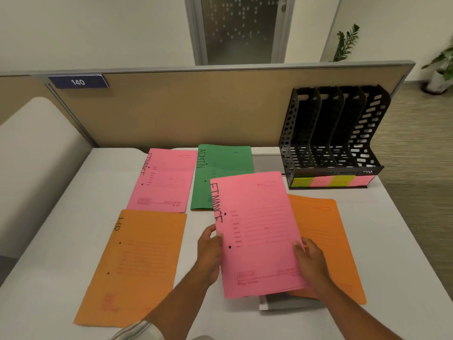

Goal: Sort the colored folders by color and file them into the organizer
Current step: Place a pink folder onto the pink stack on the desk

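A pink folder marked FINANCE (pixel 257 229) is lifted above the desk, held by both hands. My left hand (pixel 210 251) grips its left edge; my right hand (pixel 311 261) grips its right edge, thumb on top. Beneath it lies an orange folder (pixel 323 236) and something grey and white (pixel 289 303). Flat on the desk are a second pink FINANCE folder (pixel 164 180), a green ADMIN folder (pixel 220 173) and an orange HR folder (pixel 137 263). The black organizer (pixel 333 136) with several upright slots stands at the back right, with green, pink and yellow labels along its front.
The white desk (pixel 61 241) is bounded at the back by a tan partition (pixel 183 106) with a sign reading 140. The desk's right edge drops to carpeted floor. Potted plants (pixel 438 67) stand beyond the partition at the far right.
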Demonstrator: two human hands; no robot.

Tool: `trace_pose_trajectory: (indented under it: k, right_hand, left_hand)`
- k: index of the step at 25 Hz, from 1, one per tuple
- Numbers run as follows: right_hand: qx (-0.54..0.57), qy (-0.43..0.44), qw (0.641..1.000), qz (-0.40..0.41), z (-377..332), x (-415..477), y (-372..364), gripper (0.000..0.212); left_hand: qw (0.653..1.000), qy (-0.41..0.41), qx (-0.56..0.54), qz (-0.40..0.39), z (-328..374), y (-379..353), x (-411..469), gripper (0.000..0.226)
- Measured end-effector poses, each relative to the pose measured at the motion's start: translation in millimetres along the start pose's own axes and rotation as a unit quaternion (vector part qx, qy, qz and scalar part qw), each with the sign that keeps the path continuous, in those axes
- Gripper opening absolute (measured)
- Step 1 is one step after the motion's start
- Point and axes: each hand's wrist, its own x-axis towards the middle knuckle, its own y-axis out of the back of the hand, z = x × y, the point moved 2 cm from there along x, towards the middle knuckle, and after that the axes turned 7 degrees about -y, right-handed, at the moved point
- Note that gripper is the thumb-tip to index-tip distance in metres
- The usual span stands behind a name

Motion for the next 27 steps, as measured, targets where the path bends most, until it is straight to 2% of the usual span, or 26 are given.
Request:
trace_pose_trajectory:
  k: [3, 8, 13, 20, 24, 27]
  right_hand:
    - [0.077, -0.032, 0.995, -0.057, -21, -2, -36, 0.013]
    - [0.110, -0.038, 0.983, -0.142, -44, -9, -102, 0.026]
    - [0.112, -0.079, 0.981, -0.137, -64, -2, -171, 0.024]
    - [0.122, -0.066, 0.983, -0.119, -123, 26, -265, 0.025]
    - [0.112, -0.056, 0.987, -0.103, -155, 47, -311, 0.024]
    - [0.100, -0.055, 0.988, -0.108, -170, 61, -340, 0.024]
  left_hand:
    - [1.000, -0.005, -0.009, 0.019, 17, 37, 28, 0.026]
    - [0.997, -0.025, -0.036, 0.058, 44, 97, 80, 0.026]
    - [0.997, -0.023, 0.001, 0.069, 72, 152, 134, 0.032]
    - [0.994, -0.032, 0.076, 0.068, 113, 215, 201, 0.023]
    - [0.992, -0.003, 0.122, 0.044, 124, 246, 226, 0.034]
    - [0.988, -0.012, 0.148, 0.047, 129, 263, 246, 0.042]
